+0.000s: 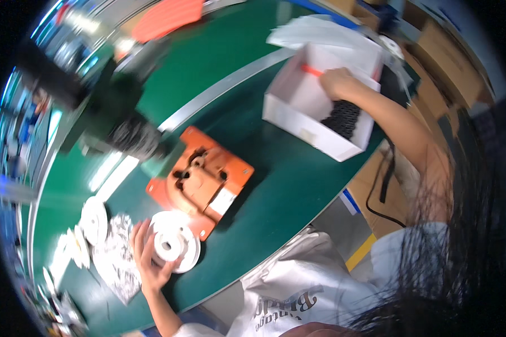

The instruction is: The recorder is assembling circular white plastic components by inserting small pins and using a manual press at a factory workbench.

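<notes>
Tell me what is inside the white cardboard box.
Inside the white cardboard box: a black coiled bundle, an orange stick and the right hand. The near wall hides the floor.

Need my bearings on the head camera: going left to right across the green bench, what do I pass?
White disc → left hand gripping a white spool → orange fixture → white box, with the right hand reaching into it.
</notes>
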Motion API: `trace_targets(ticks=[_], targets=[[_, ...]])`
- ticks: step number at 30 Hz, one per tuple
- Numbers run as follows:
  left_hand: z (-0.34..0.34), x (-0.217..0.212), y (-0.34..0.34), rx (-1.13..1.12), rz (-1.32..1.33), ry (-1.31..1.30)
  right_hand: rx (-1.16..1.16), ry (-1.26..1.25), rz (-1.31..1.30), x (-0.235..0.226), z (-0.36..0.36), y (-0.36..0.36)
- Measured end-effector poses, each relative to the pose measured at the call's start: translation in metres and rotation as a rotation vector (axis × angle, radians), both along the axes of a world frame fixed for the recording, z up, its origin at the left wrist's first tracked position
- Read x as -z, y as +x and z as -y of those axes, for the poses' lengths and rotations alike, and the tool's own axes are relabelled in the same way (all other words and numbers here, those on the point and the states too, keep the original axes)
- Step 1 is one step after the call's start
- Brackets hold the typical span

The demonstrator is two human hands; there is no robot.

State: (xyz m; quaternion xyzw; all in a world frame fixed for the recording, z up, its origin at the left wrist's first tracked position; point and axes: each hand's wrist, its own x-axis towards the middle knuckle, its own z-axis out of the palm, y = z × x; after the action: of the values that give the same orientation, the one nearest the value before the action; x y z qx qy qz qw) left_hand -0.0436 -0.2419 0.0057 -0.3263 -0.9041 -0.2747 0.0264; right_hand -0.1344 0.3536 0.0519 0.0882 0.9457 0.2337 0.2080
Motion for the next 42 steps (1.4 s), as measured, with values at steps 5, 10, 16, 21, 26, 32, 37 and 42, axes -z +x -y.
trace_targets(ticks=[5, 10, 16, 21, 26, 32, 37, 42], targets=[[0.005, 0.005, 0.005, -0.051, 0.008, 0.026, -0.127, 0.0, -0.106, -0.006, 0.025, -0.006], [0.01, 0.005, -0.004, -0.054, -0.058, 0.073, -0.202, -0.468, -0.541, -0.105, 0.071, 0.032], [0.006, 0.005, -0.002, -0.103, -0.118, 0.121, -0.544, -0.997, -0.137, -0.112, 0.18, 0.126], [0.012, 0.014, 0.006, -0.157, -0.095, 0.107, -1.06, -1.244, -0.13, -0.05, 0.309, 0.081], [0.008, 0.017, 0.006, -0.173, -0.156, 0.152, -0.97, -1.285, -0.157, -0.015, 0.346, 0.038], [0.012, 0.025, 0.006, -0.198, -0.181, 0.175, -1.141, -0.916, -0.133, -0.014, 0.354, 0.024], [0.012, 0.029, 0.006, -0.214, -0.211, 0.192, -1.117, -0.896, -0.068, -0.019, 0.359, 0.021], [0.01, 0.031, 0.006, -0.226, -0.224, 0.197, -1.051, -0.91, -0.001, -0.024, 0.361, 0.019]])
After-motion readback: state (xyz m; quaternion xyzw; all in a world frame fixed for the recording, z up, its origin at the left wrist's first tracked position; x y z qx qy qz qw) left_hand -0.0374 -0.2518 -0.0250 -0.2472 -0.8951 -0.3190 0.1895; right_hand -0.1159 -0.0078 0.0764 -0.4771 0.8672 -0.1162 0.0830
